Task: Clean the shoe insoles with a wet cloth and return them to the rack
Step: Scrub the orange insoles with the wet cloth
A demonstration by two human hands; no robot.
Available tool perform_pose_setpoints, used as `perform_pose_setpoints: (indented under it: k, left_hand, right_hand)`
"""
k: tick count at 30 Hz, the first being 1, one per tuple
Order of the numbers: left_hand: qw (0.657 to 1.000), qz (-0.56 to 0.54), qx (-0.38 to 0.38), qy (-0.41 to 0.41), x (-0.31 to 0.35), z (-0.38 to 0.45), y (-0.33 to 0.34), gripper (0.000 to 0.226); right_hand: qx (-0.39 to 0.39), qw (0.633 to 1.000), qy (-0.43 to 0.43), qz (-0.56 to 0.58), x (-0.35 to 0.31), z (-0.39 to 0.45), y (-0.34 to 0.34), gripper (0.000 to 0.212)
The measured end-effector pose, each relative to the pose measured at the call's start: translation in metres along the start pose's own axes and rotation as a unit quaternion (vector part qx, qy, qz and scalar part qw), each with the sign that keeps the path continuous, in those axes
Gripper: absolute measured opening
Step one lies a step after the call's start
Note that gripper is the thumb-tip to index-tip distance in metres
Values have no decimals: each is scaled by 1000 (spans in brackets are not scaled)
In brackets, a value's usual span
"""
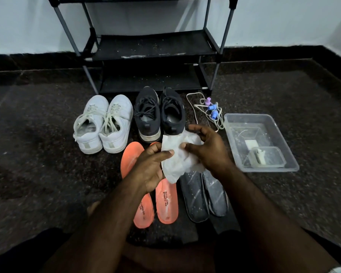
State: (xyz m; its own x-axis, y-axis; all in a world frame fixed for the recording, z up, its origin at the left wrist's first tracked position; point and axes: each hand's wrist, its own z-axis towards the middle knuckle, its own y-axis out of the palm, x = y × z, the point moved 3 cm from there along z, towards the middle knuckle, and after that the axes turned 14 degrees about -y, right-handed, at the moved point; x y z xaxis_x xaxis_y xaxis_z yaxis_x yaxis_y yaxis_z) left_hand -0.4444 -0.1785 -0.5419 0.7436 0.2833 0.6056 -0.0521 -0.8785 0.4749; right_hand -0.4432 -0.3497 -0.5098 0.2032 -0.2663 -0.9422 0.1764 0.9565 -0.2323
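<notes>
While both hands hold the white cloth [177,154] above the floor [37,154], the left hand [150,168] curls its fingers round its left edge and the right hand [209,148] pinches its right side. Below lie 2 orange insoles [166,201] and 2 dark insoles [197,198], before the rack [152,46].

floor [47,125]: dark speckled stone, glossy, fills the near and middle ground | skirting [37,56]: black band along the base of the far wall, turning the corner at far right | wall [28,22]: plain pale blue-white, crossed by faint slanting shadows | light: dim, cool, brightest on the wall
</notes>
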Motion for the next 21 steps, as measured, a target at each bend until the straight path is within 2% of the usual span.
perform_pose_setpoints:
  k: [3, 5, 8, 9, 11, 13, 15, 16, 19, 21]
  left_hand:
    - [998, -30, 57, 11, 2, 3, -9, 37]
    - [996, -36, 80, 16, 2, 3, -11, 36]
    - [997, -33, 64, 13, 2, 1, -5, 33]
    - [998, -38, 57, 10, 2, -1, -3, 31]
    - [997, -57, 42, -9, 3, -3, 0, 37]
    - [998, -62, 20, -27, 5, -5, -2, 44]
    - [998, -47, 5, -30, 7, -5, -4, 42]
    - [999, -45, 4, -23, 8, -6, -5, 37]
    - [997, -74, 12, 10, 10, -5, -10, 42]
    - [997, -82, 3, 12, 9, -6, -9, 36]
  right_hand:
    - [35, 999, 34, 22, 5, 1, -8, 47]
    - [51, 998, 43, -18, 5, 0, -9, 40]
    - [8, 971, -43, -233, -19, -8, 3, 36]
    - [-14, 955, -91, -281, -29, -13, 11, 36]
    - [-93, 933, -164, -307, -43, -23, 33, 36]
    - [-191, 927, -173, -272, -47, -34, 52, 35]
    - [-213, 943, -147, -208, -47, -38, 53, 29]
    - [-186, 958, -131, -175, -48, -35, 48, 23]
    - [-57, 987, -44, -141, -31, -19, 22, 10]
    - [-52, 995, 38, -79, -17, -16, 18, 20]
